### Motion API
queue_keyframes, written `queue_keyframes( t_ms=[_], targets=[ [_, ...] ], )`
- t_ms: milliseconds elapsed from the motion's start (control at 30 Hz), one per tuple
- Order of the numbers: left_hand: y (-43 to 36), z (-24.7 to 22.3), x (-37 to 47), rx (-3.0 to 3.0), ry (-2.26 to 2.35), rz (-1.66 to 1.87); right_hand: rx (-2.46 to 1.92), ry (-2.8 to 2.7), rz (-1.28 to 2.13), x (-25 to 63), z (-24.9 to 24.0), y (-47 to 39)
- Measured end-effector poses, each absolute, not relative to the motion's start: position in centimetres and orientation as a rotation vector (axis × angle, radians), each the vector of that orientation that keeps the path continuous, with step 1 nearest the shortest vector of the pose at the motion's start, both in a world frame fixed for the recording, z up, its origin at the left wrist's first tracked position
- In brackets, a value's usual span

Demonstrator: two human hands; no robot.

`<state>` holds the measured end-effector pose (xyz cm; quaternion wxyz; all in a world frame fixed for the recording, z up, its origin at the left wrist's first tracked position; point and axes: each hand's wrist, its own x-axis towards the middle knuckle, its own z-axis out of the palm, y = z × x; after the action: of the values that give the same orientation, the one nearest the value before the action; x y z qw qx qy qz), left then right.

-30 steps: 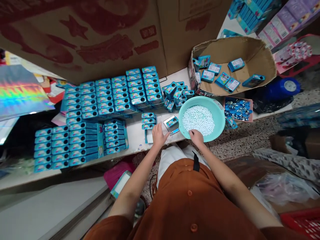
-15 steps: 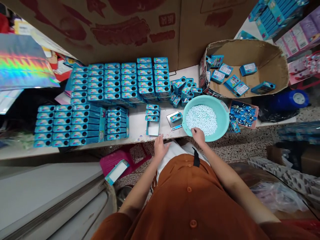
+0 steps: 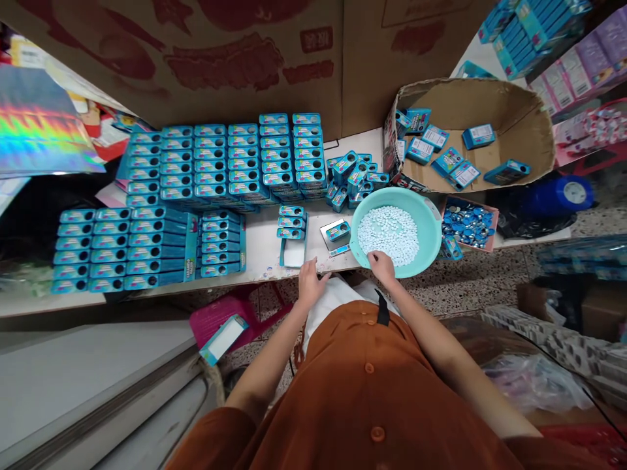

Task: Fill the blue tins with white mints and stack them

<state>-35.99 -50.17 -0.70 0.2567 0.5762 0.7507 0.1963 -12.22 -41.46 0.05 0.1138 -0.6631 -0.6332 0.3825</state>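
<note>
**Right hand [image 3: 382, 267] at the bowl [image 3: 431, 235], left hand [image 3: 312, 284] loose!**

And there were the right fingers, curled narrow over the bowl's near rim; whether they gripped anything, you couldn't tell. The left fingers were loosely spread, looking empty, at the table edge left of the bowl.

The white pellets [image 3: 389, 232] lay inside the bowl, and taking some looked like the step in hand. The next move, by my reading, called for a snug pinch and a lift clear of the rim.

Just left of the bowl sat a small box [image 3: 337, 231]; farther left, an open tray [image 3: 294, 253], partly filled with boxes. Right of the bowl, blue caps [image 3: 467, 223]!

Hard to make out? The right fingertips were hidden, left-hand contact with the table was unclear, labels were too small, and the cardboard panel [image 3: 249, 85] behind was cut off at the top.
</note>
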Motion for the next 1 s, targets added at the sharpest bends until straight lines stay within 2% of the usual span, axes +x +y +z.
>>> queue_keyframes(
  t_ms=[167, 400, 700, 833, 933, 1000],
  targets=[
    [-45.2, -0.3, -35.3, 1.564, 2.069, 0.713, -1.897, -1.874, 1.131, -11.6, -0.9, -41.1],
    [-42.7, 0.2, -35.7, 1.658, 2.072, 0.699, -1.996, -2.159, 0.838, -9.9, -2.8, -38.0],
    [-46.4, -0.5, -36.3, 1.6, 2.085, 0.583, -2.064, -2.224, 1.259, -10.8, -3.4, -37.3],
    [-47.2, -0.6, -36.4, 1.568, 2.091, 0.594, -2.055, -1.994, 1.211, -10.5, -2.9, -36.7],
    [-48.1, -0.5, -36.5, 1.543, 2.095, 0.596, -2.027, -1.533, 1.298, -11.0, -2.2, -36.0],
    [-48.9, -0.5, -36.7, 1.524, 2.088, 0.594, -1.95, -1.114, 1.471, -11.8, -1.4, -35.5]
  ],
)
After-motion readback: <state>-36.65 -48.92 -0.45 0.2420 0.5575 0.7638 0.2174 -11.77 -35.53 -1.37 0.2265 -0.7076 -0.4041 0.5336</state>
